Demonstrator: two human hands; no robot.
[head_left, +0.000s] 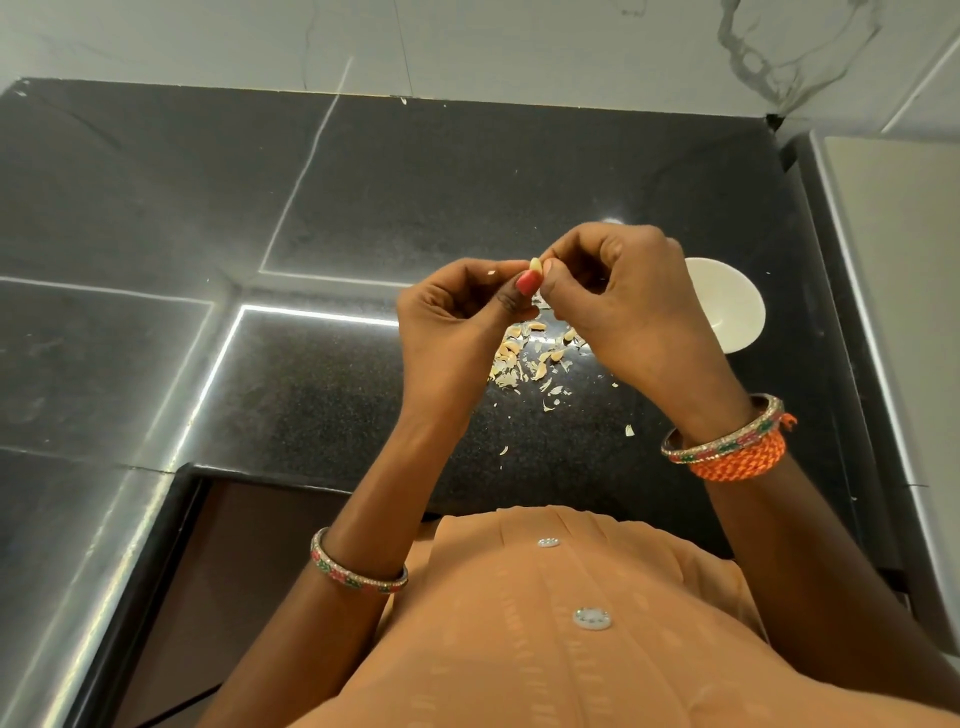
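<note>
A small pale yellow garlic clove (535, 264) is pinched between the fingertips of both hands, held above the black counter (332, 395). My left hand (457, 312) grips it from the left with thumb and curled fingers. My right hand (618, 291) pinches it from the right. Below the hands lies a scatter of peeled cloves and papery skins (524, 358) on the counter. A white bowl (727, 306) stands to the right, partly hidden behind my right hand.
The black granite counter runs back to a white marble wall (467, 47). A grey raised ledge (893, 270) borders the counter on the right. The counter's front edge (311, 480) lies just before my orange garment.
</note>
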